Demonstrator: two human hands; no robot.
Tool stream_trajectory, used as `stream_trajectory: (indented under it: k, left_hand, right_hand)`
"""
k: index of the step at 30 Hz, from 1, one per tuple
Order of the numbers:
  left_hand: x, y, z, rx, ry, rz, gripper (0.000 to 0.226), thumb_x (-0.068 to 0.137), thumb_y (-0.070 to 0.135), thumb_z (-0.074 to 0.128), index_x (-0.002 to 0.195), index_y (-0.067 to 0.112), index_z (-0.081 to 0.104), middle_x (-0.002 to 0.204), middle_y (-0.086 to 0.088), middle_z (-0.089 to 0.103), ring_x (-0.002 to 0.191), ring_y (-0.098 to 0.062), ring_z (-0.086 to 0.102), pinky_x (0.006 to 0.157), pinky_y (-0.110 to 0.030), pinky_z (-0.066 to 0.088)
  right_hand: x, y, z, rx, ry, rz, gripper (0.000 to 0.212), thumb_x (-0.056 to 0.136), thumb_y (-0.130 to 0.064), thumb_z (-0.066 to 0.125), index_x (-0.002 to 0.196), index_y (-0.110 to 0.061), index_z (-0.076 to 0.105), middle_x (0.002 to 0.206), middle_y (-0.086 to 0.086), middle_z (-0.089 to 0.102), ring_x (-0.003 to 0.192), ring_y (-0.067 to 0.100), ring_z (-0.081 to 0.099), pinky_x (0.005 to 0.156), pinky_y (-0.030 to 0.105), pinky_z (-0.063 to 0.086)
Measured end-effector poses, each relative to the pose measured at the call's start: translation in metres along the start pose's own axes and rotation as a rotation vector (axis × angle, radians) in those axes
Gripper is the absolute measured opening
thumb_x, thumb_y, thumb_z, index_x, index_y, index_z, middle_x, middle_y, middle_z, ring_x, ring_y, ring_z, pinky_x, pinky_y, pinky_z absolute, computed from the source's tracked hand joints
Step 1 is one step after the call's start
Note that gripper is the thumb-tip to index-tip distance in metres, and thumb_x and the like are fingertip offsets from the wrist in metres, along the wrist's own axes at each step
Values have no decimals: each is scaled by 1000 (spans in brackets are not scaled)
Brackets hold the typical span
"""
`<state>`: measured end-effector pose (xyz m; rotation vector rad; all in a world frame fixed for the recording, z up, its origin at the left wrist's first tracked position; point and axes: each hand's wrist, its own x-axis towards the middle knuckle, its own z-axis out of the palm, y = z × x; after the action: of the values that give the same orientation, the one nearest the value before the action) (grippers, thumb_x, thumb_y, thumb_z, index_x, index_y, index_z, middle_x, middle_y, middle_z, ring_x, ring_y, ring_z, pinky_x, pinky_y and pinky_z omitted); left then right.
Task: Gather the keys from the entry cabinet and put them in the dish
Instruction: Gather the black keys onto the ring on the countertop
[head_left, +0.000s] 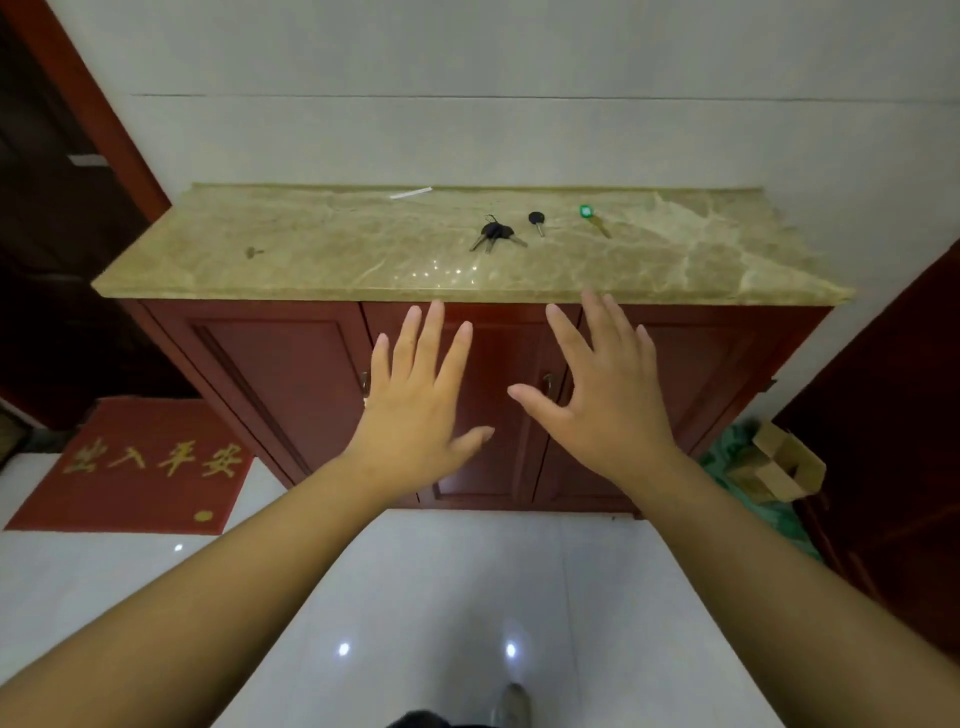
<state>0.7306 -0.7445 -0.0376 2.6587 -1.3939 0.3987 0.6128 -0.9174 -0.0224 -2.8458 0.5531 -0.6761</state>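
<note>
Both hands are up in the middle of the frame, held out in front of the red wooden cabinet (291, 395). The left hand (415, 405) has its fingers spread wide and holds nothing; the right hand (608, 400) matches it, fingers fanned apart, thumb out to the left, also empty. Neither touches the stone top (311, 244); the right fingertips just overlap its front edge in the picture, though whether they touch it cannot be told.

Up on that top, in the upper centre of the frame, lies a bunch of keys (496, 236) with dark heads, blades fanned toward the front. How many are on the ring is hard to make out. Just to its right sits a single black-headed key (537, 222), and further right a green-headed key (594, 219), its brass blade nearly lost against the marbled stone. Well apart, toward the left of the top, rests one small dark key (253, 252), too small to read clearly. A thin white strip (411, 193) lies at the back edge by the wall.

At lower left a red doormat (140, 467) with gold characters is partly cut by the cabinet corner. At right, a cardboard piece (784, 462) sits over something green, mostly hidden. A shoe toe (511, 704) peeks in at the bottom edge.
</note>
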Motion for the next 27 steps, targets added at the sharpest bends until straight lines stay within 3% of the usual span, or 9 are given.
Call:
stream_trajectory:
  k: [9,15,20,27]
  left_hand:
    - [95,-19,32,13,-1,-32,108,72,62,66,152,8,15,158,-25,4,145,-42,1,110,-63,9]
    - [161,-47,66,-3,-16,-8,108,76,62,63,153,11,6,159,-22,0,146,-40,-4,111,-61,4]
    - [225,-79,86,-47,-45,-9,109,76,63,60,153,13,0,160,-19,-6,146,-36,-9,113,-58,0]
    - [304,-122,107,-83,-105,-11,101,83,69,42,153,12,-4,160,-14,-14,145,-33,-17,115,-55,-3]
  right_hand:
    - [96,44,34,43,-28,17,85,81,-73,41,150,-24,31,162,15,21,150,34,15,117,58,15]
    - [157,60,71,15,-41,14,85,81,-72,47,151,-28,27,163,11,19,150,32,13,116,57,15]
    - [223,69,96,-16,-64,56,86,80,-73,41,151,-28,28,163,12,19,151,31,12,117,56,13]
    - [306,78,136,-27,-154,130,79,88,-67,39,154,-29,19,166,4,9,152,25,1,120,53,3]
